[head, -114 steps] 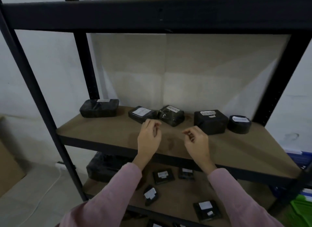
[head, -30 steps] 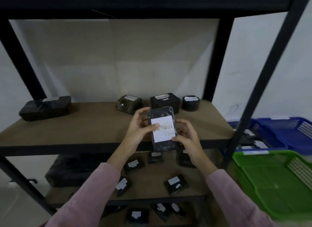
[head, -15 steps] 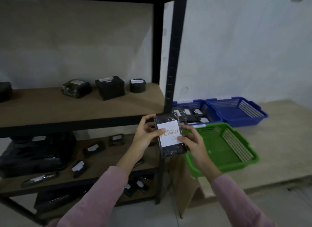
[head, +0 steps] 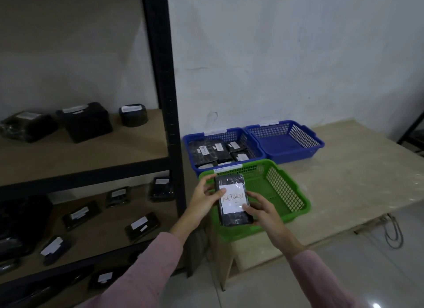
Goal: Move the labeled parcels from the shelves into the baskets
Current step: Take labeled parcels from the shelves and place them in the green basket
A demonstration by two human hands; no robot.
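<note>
Head view: a black parcel (head: 232, 200) labelled RETURN is held upright between both hands. The left hand (head: 204, 198) is wrapped around its left edge with the thumb laid on the label, and the right hand (head: 263, 212) is curled under its lower right corner. It is kept in the air over the left side of the green basket (head: 286, 193), which is set at the bench's (head: 355, 170) near left corner. Behind it, the left blue basket (head: 238, 137) — loaded with parcels — is placed just beside the right blue basket (head: 298, 133). More parcels are spread on the shelves (head: 80, 156).

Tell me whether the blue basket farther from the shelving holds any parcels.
No: that blue basket shows only its bare floor, while the neighbouring blue basket holds the parcels.
</note>
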